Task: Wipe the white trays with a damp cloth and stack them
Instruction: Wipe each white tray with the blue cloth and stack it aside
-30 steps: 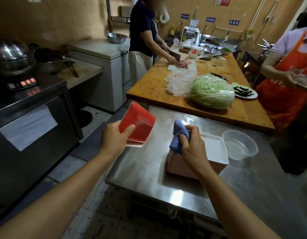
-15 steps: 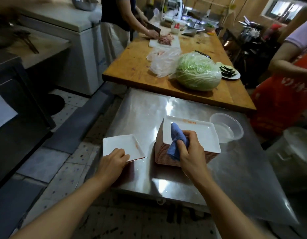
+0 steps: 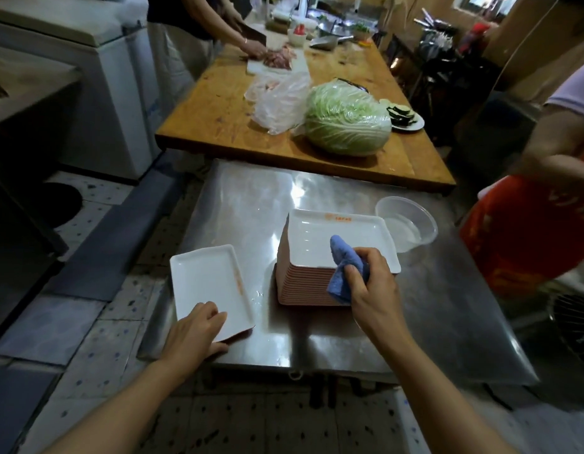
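— At the near edge of the steel table (image 3: 448, 309), what are the hands doing?

— Left hand (image 3: 193, 332) holds the near corner of a single white tray (image 3: 208, 283), fingers curled over its rim, thumb along the table edge under it. That tray lies face up on the table's left side, one long edge out over the table's left edge. Right hand (image 3: 371, 286) is closed round a bunched blue cloth (image 3: 344, 273), which it presses against the near rim of the top tray on the stack of trays (image 3: 336, 244).

— Where does the stack sit?

— Mid-table, just right of the single tray, apart from it. White insides, reddish undersides showing as stripes down the side of the pile. An orange mark is printed on the far rim of the top one.

— And past the stack?

— A clear plastic bowl (image 3: 407, 224) with some water in it, touching or nearly touching the stack's far right corner; I cannot tell which. Beyond the steel table stands a wooden table (image 3: 218, 116) with a wrapped cabbage (image 3: 346, 119), a crumpled plastic bag (image 3: 280, 99) and a small plate of dark slices (image 3: 407, 117). At its far end a person (image 3: 192, 14) cuts meat on a white cutting board (image 3: 277, 65). Another person in a red apron (image 3: 529, 231) stands at the right.
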Available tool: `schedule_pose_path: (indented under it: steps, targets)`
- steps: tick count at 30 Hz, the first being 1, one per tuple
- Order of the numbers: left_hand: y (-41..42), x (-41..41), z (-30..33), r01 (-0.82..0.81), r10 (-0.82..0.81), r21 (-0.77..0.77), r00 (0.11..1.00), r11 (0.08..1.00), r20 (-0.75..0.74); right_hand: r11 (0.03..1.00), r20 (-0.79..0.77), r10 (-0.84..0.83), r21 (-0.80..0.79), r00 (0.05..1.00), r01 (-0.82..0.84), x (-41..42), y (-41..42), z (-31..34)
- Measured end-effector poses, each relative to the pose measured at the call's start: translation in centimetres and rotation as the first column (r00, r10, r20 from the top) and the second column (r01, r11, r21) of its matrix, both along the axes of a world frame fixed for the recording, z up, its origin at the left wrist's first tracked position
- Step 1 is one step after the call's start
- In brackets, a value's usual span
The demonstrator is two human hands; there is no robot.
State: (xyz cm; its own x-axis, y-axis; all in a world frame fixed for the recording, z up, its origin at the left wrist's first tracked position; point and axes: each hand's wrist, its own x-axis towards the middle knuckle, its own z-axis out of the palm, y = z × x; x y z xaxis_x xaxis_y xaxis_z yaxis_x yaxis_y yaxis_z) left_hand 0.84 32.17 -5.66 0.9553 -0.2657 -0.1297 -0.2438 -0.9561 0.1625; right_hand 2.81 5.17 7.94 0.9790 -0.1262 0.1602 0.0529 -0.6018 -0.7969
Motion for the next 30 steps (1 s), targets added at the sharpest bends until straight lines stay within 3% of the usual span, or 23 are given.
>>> schedule_pose_path:
  steps: [6, 8, 12, 15, 19, 22, 27, 30]
  targets:
    - [-1.0, 0.8, 0.4, -0.094, 0.095, 0.015, 0.994, 0.995, -0.062, 0.999, 0.006, 0.017, 0.038, 1.000, -0.017, 1.9, -0.4, 0.7]
    - [-2.4, 2.0, 1.8, -0.232, 0.229, -0.125, 0.973, 0.965, -0.037, 0.999, 0.027, 0.035, 0.007, 0.999, -0.035, 3.2, -0.5, 0.7]
    - [-6.9, 5.6, 6.3, -0.380, 0.410, -0.479, 0.911, 0.791, -0.045, 0.993, 0.153, 0.080, -0.096, 0.985, -0.065, 6.8, -0.1, 0.8]
    - [-10.1, 7.7, 8.6, -0.464, 0.487, -0.620, 0.861, 0.633, -0.147, 0.964, 0.202, 0.089, -0.265, 0.975, -0.033, 9.8, 0.3, -0.2]
    - [-11.9, 9.0, 9.2, -0.555, 0.508, -0.603, 0.818, 0.574, -0.269, 0.896, 0.044, 0.175, -0.422, 0.984, -0.141, 11.8, 1.0, -2.5]
    - [-12.3, 9.1, 9.1, -0.565, 0.512, -0.640, 0.807, 0.521, -0.296, 0.902, 0.018, 0.281, -0.346, 0.960, -0.257, 12.0, 1.4, -3.6]
    - [-12.4, 9.2, 8.7, -0.573, 0.508, -0.678, 0.796, 0.460, -0.328, 0.833, -0.040, 0.363, -0.433, 0.931, -0.343, 13.3, 2.7, -3.8]
    - [-12.4, 9.1, 8.5, -0.577, 0.497, -0.703, 0.792, 0.416, -0.356, 0.825, -0.110, 0.390, -0.399, 0.914, -0.400, 13.5, 2.6, -3.2]
